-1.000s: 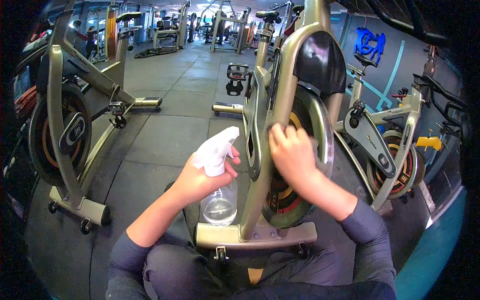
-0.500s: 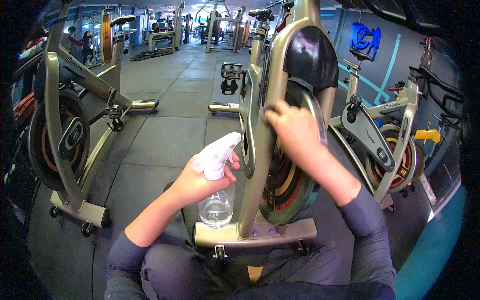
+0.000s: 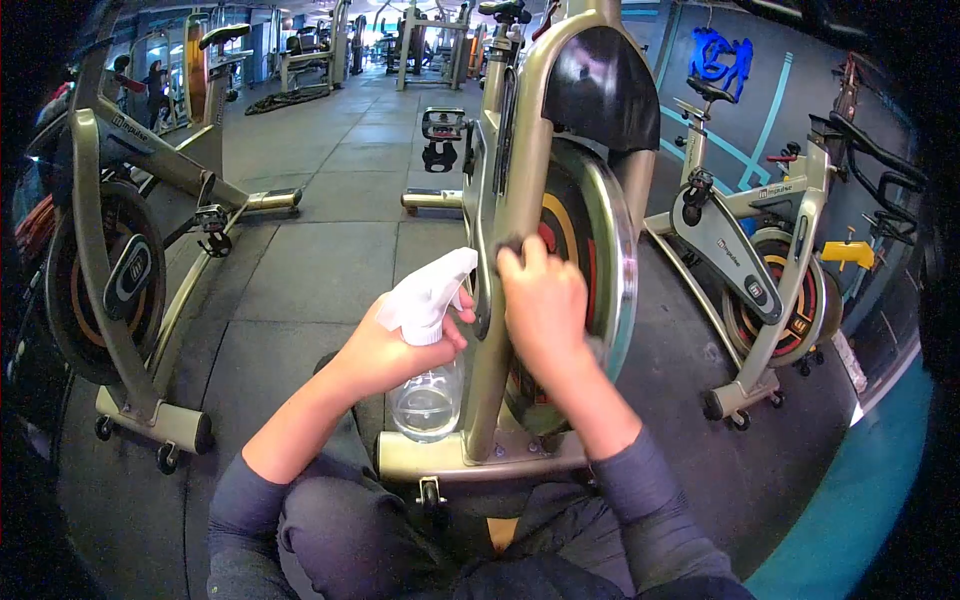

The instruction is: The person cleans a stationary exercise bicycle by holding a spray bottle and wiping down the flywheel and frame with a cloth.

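My left hand (image 3: 395, 345) is wrapped round the neck of a clear spray bottle (image 3: 427, 405) with a white trigger head (image 3: 430, 295). Some clear liquid stands in the bottle, which is upright just above the front foot (image 3: 420, 455) of an exercise bike. My right hand (image 3: 545, 300) is closed on a dark cloth (image 3: 512, 244), mostly hidden by the fingers. It presses against the bike's gold-coloured front frame tube (image 3: 524, 200), beside the flywheel (image 3: 622, 240). A black cover (image 3: 603, 90) sits over the top of that wheel.
A second exercise bike (image 3: 150, 140) stands to the left, and a third (image 3: 735, 250) to the right. Gym machines (image 3: 430, 45) line the far end of the dark tiled floor (image 3: 300, 265). A coiled black rope (image 3: 285, 100) lies there too. Small wheels sit under the bike's foot.
My right hand has moved down along the frame tube with the cloth. My left hand still holds the spray bottle. The view has shifted slightly, so the bikes appear further left.
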{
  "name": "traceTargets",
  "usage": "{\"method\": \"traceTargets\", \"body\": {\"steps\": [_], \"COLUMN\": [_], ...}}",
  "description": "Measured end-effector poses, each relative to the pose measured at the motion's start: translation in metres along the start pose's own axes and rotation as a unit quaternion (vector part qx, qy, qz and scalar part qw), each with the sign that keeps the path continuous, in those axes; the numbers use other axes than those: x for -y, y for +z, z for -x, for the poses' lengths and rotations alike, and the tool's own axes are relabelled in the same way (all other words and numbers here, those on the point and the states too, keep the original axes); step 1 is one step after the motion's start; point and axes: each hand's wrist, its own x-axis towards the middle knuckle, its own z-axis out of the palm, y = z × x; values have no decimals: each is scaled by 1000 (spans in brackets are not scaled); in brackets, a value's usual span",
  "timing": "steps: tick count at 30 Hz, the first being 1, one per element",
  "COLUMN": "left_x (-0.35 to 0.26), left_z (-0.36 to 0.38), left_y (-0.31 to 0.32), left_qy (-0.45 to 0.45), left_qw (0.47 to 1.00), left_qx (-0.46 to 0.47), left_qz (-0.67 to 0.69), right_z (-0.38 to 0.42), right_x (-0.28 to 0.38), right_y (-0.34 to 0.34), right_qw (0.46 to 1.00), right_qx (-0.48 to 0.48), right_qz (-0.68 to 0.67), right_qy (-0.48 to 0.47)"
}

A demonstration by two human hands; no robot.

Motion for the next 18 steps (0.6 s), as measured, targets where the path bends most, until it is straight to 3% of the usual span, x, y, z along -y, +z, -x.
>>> {"method": "traceTargets", "body": {"steps": [4,9,12,17,18], "left_x": [-2,-2,4,0,1], "left_z": [-1,-1,-4,-5,-5], "left_y": [3,4,4,8,7], "left_qy": [-10,-7,-13,-13,-18], "left_qw": [1000,1000,999,1000,1000], "left_qx": [17,20,19,19,17], "left_qz": [-16,-6,-36,-8,-8], "right_z": [54,81,69,8,-10], "right_x": [23,23,25,12,11], "right_y": [5,13,13,29,25], "right_qw": [997,978,954,931,927], "right_qx": [52,-11,-16,-163,-147], "right_qz": [-43,-192,-261,-263,-276], "right_qy": [30,81,143,194,209]}}
